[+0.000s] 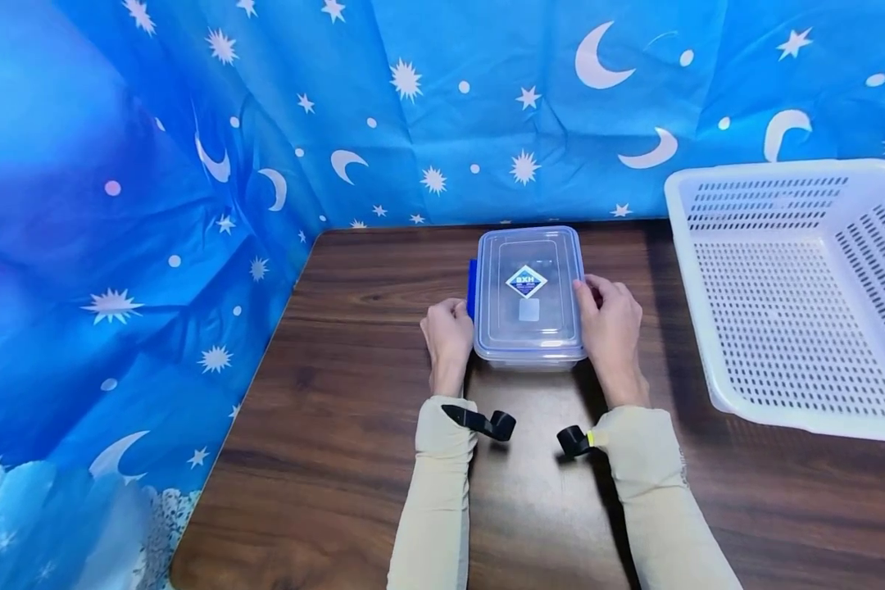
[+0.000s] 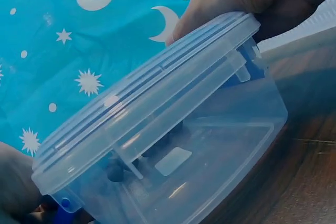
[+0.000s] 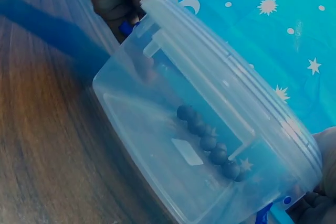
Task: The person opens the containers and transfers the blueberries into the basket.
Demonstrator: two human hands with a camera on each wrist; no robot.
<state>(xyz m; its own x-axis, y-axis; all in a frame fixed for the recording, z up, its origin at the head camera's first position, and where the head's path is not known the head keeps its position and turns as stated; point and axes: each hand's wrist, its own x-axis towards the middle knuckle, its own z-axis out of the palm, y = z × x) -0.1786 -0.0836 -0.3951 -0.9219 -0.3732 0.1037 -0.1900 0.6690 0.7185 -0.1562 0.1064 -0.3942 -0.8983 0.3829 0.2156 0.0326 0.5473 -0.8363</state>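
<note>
A clear plastic food container (image 1: 529,328) with a translucent, blue-rimmed lid (image 1: 501,246) sits on the wooden table. My left hand (image 1: 450,332) holds its left side, fingers curled beside a blue latch (image 1: 472,287) that sticks out there. At the opposite side, my right hand (image 1: 614,328) grips the container, thumb at the lid's edge and fingers lower down. Another blue latch (image 3: 264,213) hangs near the right hand in the right wrist view. Several dark round balls (image 3: 208,142) in a row show through the container's wall. Some fingertips of both hands are hidden.
To the right stands a large white perforated basket (image 1: 696,328). A blue cloth (image 1: 428,123) with moons and stars hangs behind and left of the wooden table (image 1: 339,369). Black straps (image 1: 500,426) stick out from both wrists.
</note>
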